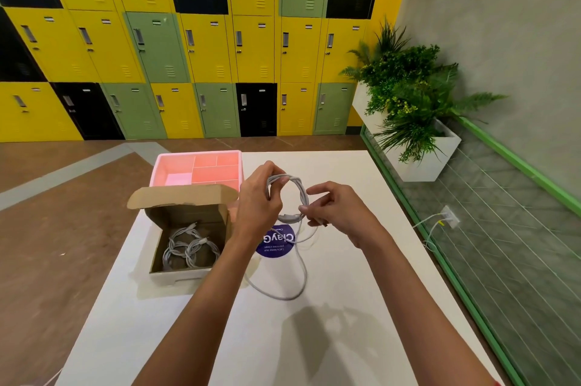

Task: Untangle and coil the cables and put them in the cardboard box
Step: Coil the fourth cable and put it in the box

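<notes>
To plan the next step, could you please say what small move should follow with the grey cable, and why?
Probably wind one more turn: the left hand holds the round grey cable coil, the right hand pinches its strand, and a loose tail lies on the white table.

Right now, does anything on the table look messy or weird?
Only a little. The grey cable is half coiled between the left hand and right hand, and its uncoiled tail sprawls in a loop across the table. The cables in the cardboard box are coiled neatly. Nothing looks spilled or broken.
</notes>
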